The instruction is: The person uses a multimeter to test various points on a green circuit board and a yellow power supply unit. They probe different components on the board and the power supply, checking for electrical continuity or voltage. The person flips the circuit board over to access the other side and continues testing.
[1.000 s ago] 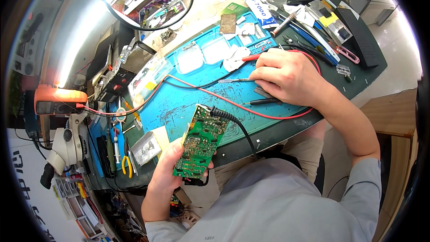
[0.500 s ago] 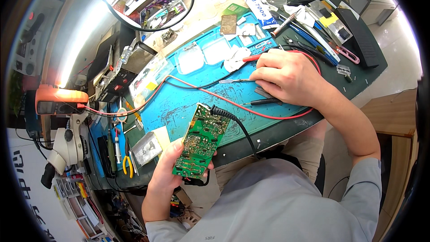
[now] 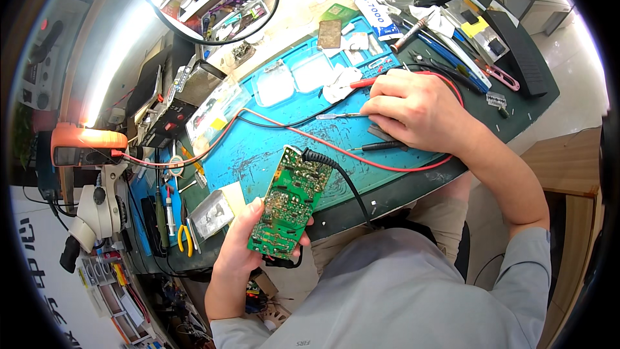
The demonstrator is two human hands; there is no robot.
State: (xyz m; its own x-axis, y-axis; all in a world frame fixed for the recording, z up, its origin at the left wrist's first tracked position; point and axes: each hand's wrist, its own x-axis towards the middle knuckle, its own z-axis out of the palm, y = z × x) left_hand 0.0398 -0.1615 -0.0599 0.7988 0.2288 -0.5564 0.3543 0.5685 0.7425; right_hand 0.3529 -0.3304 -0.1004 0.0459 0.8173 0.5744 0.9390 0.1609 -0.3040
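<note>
My left hand [image 3: 242, 236] grips a green circuit board [image 3: 284, 203] by its lower end, thumb on the near-left edge and fingertips at the right edge. Its soldered side faces up. A black cable [image 3: 349, 184] with a ribbed strain relief leaves the board's top. Over the blue mat [image 3: 258, 148], my right hand [image 3: 413, 110] is closed, its fingertips on the end of a slim metal tool with a flat blade [image 3: 332, 116]. Beside that hand lie a red test probe [image 3: 363, 83] and a black test probe [image 3: 378, 146]. The palm side is hidden.
An orange multimeter [image 3: 89, 145] stands at the left, its red lead crossing the mat. Yellow-handled pliers [image 3: 185, 239] lie near the left edge. A ring-shaped magnifier frame [image 3: 278, 0] hangs over the back. A glue tube [image 3: 376, 16], pens and a pink cutter [image 3: 502, 77] crowd the far right.
The board's upper end has tipped slightly in my left hand, shifting a little toward the far left. My right hand stays in place.
</note>
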